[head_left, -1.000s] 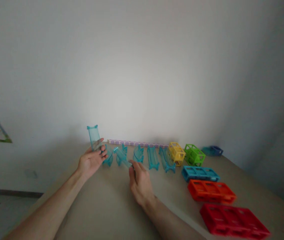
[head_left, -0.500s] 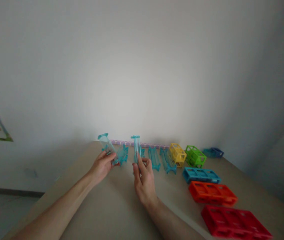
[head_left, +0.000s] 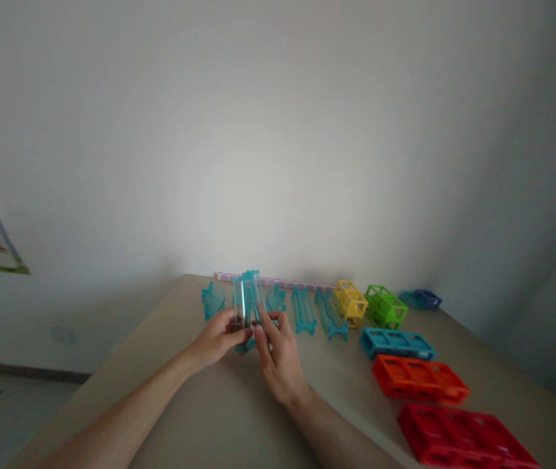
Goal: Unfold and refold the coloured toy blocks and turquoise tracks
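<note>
Head view: left hand [head_left: 219,335] and right hand [head_left: 281,365], close together over the beige tabletop [head_left: 209,417], each grip a translucent teal plastic channel piece [head_left: 241,303], likely light, stiff and slick, best pinched along its long edges.

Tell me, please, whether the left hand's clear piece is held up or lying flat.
Held up: the left hand grips the clear piece low down, and its top overlaps the purple strip. Its exact tilt is unclear.
</note>
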The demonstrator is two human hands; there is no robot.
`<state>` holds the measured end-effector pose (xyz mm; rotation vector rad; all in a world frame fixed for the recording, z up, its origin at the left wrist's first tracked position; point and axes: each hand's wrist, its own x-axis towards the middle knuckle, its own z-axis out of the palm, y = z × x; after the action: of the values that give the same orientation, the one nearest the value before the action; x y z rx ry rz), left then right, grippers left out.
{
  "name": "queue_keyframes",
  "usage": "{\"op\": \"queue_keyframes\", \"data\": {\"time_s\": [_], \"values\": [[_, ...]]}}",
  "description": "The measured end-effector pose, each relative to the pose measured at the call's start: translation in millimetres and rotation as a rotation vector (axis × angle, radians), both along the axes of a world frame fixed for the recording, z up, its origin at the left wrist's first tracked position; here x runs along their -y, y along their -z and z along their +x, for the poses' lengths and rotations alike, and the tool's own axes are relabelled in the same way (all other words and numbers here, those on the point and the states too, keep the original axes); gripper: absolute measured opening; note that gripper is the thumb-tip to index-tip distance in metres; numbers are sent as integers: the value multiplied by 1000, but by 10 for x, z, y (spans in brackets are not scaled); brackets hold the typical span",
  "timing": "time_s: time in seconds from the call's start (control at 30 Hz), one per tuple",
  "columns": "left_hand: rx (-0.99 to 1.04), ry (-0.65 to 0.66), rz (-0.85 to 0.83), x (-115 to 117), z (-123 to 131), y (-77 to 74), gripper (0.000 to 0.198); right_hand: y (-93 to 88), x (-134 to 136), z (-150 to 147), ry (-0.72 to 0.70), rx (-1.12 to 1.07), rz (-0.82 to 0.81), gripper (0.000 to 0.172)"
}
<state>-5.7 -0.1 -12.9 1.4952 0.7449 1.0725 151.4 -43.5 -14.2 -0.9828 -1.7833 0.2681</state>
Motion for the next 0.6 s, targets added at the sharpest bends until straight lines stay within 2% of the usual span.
{"op": "queue_keyframes", "data": {"time_s": [0.2,0.27,0.47,0.53,0.6], "values": [[-33,-14,-13,20,-14,15,29,-31,14,-4,-66,33,-59,40],[-34,-58,-9,0,-30,23,29,-42,25,0,-77,51,-71,39],[106,-426,74,-69,-73,-47,35,-67,69,9,-151,82,-142,36],[140,-492,98,-75,-86,-82,46,-65,72,9,-175,79,-169,36],[124,-519,129,-73,-97,-105,46,-55,68,7,-188,74,-185,36]]}}
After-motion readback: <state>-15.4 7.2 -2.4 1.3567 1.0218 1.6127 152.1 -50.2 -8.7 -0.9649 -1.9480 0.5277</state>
